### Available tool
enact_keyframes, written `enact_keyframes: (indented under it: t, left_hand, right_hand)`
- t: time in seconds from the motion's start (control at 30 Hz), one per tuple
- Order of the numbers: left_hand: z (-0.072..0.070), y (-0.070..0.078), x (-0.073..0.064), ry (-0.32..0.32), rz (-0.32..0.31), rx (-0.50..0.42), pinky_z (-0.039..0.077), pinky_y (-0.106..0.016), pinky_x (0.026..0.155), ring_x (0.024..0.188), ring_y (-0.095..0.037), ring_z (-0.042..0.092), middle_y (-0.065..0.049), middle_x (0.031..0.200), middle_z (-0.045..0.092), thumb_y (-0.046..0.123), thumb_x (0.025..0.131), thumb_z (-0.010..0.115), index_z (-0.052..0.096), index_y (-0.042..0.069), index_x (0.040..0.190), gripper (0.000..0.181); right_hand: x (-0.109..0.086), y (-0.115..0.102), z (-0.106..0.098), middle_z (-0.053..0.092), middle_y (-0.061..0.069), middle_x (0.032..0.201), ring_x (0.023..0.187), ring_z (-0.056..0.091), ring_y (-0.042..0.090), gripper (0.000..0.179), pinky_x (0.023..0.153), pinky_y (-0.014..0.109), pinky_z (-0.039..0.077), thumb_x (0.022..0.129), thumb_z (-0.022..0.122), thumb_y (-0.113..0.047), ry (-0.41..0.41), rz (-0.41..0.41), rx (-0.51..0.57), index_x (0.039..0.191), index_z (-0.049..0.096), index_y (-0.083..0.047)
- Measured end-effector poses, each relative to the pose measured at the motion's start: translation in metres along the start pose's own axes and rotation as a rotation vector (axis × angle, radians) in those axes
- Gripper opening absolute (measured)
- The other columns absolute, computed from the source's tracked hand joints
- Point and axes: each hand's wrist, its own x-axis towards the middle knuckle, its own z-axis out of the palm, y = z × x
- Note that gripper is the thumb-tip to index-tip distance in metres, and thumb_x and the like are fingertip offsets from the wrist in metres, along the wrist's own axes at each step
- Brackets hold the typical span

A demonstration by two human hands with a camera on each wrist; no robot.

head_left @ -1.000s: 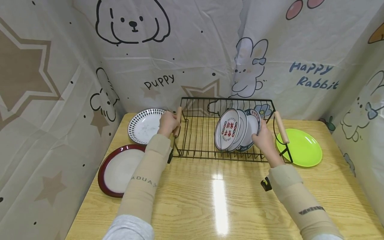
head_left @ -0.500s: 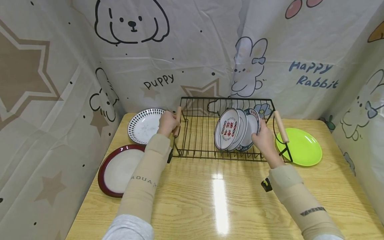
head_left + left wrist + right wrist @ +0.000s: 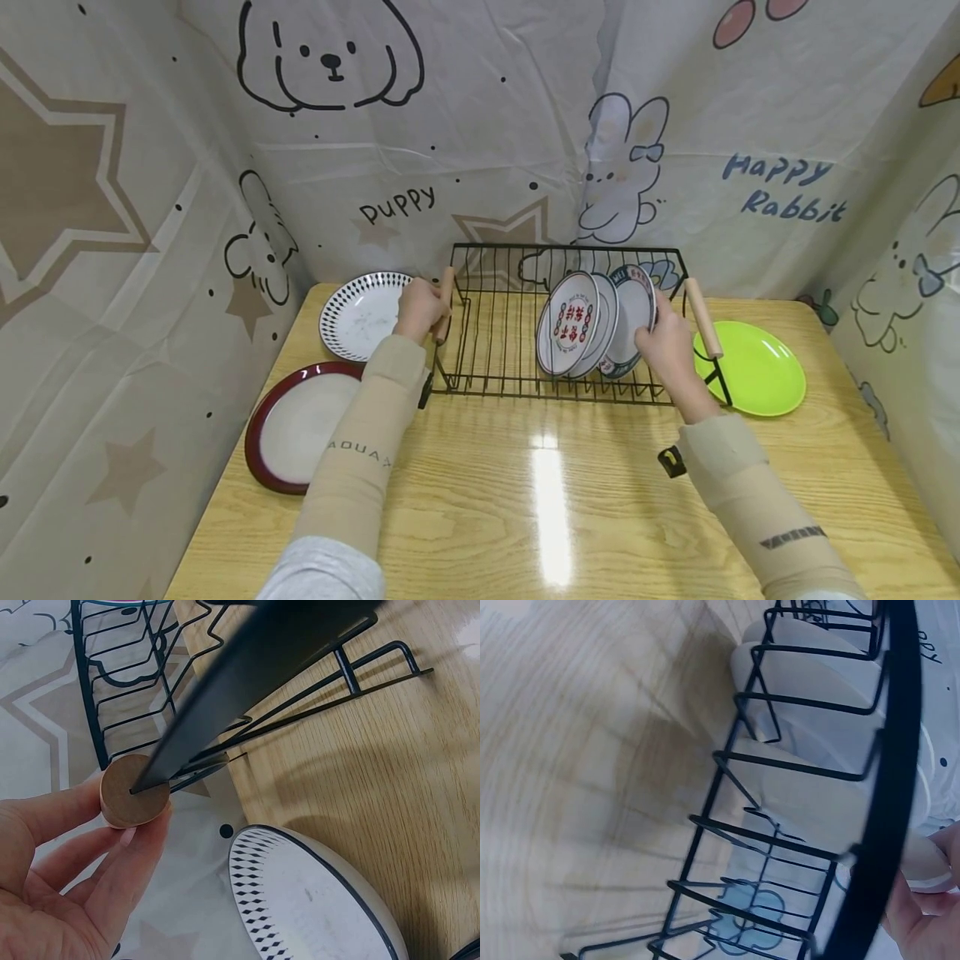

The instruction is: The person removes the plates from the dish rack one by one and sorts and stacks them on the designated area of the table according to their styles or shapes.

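My left hand (image 3: 420, 310) grips the left wooden handle (image 3: 446, 302) of a black wire dish rack (image 3: 566, 246). In the left wrist view, fingers and thumb close around the round end of that handle (image 3: 131, 801). At the rack's right half, my right hand (image 3: 670, 343) pinches the right edge of a white plate (image 3: 634, 319) with a dark blue-green patterned rim. This plate leans left within the rack. Left of it stand two more tilted plates: a white plate (image 3: 604, 329), mostly covered, and a front plate with red characters (image 3: 567, 327).
Left of the rack lie a white dish with a black diamond rim (image 3: 363, 317) and a maroon-rimmed plate (image 3: 300, 429). A lime-green plate (image 3: 757, 371) lies beside the rack's right handle (image 3: 702, 318). Printed cloth (image 3: 510, 150) encloses the wooden table (image 3: 480, 500) behind and at both sides.
My right hand has shifted slightly up and to the right, and the blue-green-rimmed plate has moved with it, away from the other two. My left hand stays on the handle.
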Motion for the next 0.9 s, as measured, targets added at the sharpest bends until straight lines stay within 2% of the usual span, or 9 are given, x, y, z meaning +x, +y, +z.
enact_keyframes:
  t: [0.1, 0.27, 0.43, 0.63, 0.73, 0.9]
  left_hand:
    - [0.0, 0.0, 0.0, 0.0, 0.0, 0.001, 0.054, -0.034, 0.059, 0.075, -0.029, 0.063, -0.017, 0.097, 0.062, 0.002, 0.081, 0.064, 0.067, -0.002, 0.094, 0.014]
    - [0.002, -0.001, 0.0, 0.003, 0.003, 0.006, 0.054, -0.034, 0.059, 0.074, -0.028, 0.063, -0.016, 0.097, 0.063, 0.002, 0.081, 0.064, 0.067, -0.002, 0.094, 0.013]
    - [0.002, 0.0, 0.0, 0.009, -0.002, 0.011, 0.054, -0.033, 0.058, 0.074, -0.027, 0.063, -0.016, 0.097, 0.063, 0.003, 0.081, 0.065, 0.067, -0.002, 0.095, 0.015]
    - [0.003, 0.0, 0.002, 0.007, -0.016, 0.005, 0.054, -0.033, 0.058, 0.076, -0.028, 0.063, -0.016, 0.099, 0.062, 0.003, 0.082, 0.064, 0.066, -0.002, 0.102, 0.021]
    - [0.003, 0.0, 0.002, 0.004, -0.02, 0.004, 0.054, -0.033, 0.058, 0.077, -0.028, 0.062, -0.016, 0.099, 0.062, 0.003, 0.082, 0.064, 0.065, -0.002, 0.103, 0.022]
    - [0.002, 0.0, 0.002, -0.001, -0.02, 0.002, 0.054, -0.033, 0.059, 0.078, -0.028, 0.062, -0.017, 0.101, 0.062, 0.003, 0.082, 0.063, 0.065, -0.002, 0.104, 0.022]
  right_hand:
    - [0.001, -0.003, -0.006, 0.062, 0.032, 0.089, 0.063, 0.061, 0.037, 0.057, 0.046, 0.04, 0.049, 0.071, 0.048, 0.012, 0.022, -0.019, -0.008, 0.128, 0.045, 0.006]
    - [0.001, -0.006, -0.018, 0.06, 0.029, 0.098, 0.072, 0.059, 0.038, 0.059, 0.055, 0.047, 0.05, 0.071, 0.047, 0.013, 0.048, -0.018, 0.006, 0.129, 0.045, 0.003]
    - [0.0, -0.009, -0.032, 0.058, 0.023, 0.095, 0.067, 0.055, 0.035, 0.055, 0.052, 0.046, 0.045, 0.072, 0.051, 0.011, 0.121, -0.031, -0.01, 0.126, 0.051, -0.001]
    - [-0.003, -0.014, -0.052, 0.062, 0.031, 0.094, 0.065, 0.059, 0.039, 0.056, 0.051, 0.048, 0.049, 0.074, 0.051, 0.01, 0.174, -0.004, -0.007, 0.128, 0.051, -0.004]
    - [-0.005, -0.015, -0.062, 0.062, 0.03, 0.095, 0.067, 0.059, 0.039, 0.056, 0.051, 0.04, 0.048, 0.074, 0.052, 0.01, 0.213, -0.015, -0.004, 0.128, 0.051, -0.005]
    - [-0.01, -0.015, -0.079, 0.062, 0.028, 0.097, 0.072, 0.057, 0.036, 0.056, 0.051, 0.011, 0.035, 0.077, 0.055, 0.008, 0.234, 0.008, -0.003, 0.13, 0.051, -0.008]
